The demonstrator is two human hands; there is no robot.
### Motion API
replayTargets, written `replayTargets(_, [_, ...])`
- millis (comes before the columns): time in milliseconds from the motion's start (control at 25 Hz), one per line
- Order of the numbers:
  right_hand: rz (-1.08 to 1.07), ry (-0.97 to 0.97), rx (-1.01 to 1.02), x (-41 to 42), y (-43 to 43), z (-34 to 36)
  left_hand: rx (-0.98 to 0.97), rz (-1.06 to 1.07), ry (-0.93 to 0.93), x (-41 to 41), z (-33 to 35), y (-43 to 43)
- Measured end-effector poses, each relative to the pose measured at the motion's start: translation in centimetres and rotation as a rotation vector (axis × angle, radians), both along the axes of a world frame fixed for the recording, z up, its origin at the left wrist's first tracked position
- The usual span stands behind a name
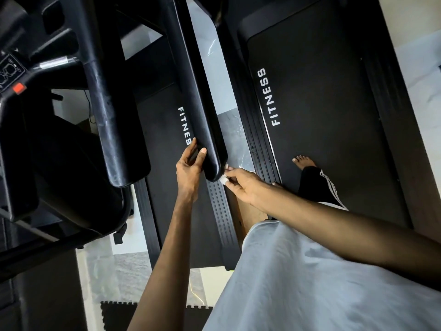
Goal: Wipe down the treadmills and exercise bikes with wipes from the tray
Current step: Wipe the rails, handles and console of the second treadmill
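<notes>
Two black treadmills stand side by side, each belt printed FITNESS: the left treadmill (171, 187) and the right treadmill (322, 103). A long black padded handrail (198, 91) of the left treadmill runs down toward me. My left hand (189, 168) holds its rounded near end from the left, thumb on top. My right hand (241, 185) pinches a small crumpled white wipe (224, 177) against the right side of that end.
A second padded handrail (112, 111) and the console (12, 75) with a red button lie at left. My bare foot (304, 162) stands on the right treadmill's belt. Grey marble floor (229, 130) shows between the machines; black foam mats (114, 314) lie below.
</notes>
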State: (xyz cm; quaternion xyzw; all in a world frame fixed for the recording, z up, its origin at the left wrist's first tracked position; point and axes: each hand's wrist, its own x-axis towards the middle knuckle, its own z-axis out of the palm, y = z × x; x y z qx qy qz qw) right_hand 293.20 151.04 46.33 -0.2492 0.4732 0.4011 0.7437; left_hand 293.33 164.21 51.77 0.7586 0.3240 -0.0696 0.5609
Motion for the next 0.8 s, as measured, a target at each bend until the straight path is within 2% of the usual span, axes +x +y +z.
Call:
replayTargets(120, [0.026, -0.154, -0.057, -0.9, -1.0, 1.9, -0.005, 0.001, -0.011, 0.0, 0.1, 0.0])
replayTargets(280, [0.269, -0.871, -0.487, -1.5, -1.9, 2.3, 0.003, -0.004, -0.008, -0.1, 0.0, 0.0])
replayTargets(360, [0.399, -1.117, -0.633, -0.9, -2.5, 1.9, 0.011, -0.009, -0.02, -0.1, -0.1, 0.2])
replayTargets(600, [0.516, -1.507, -0.779, 2.9, -3.3, 2.8, 0.064, -0.034, -0.017, 0.0, -0.6, 0.5])
replayTargets(800, [0.548, -1.527, -0.868, 6.7, -2.3, 3.4, 0.177, -0.056, -0.066, -0.2, -0.2, -0.9])
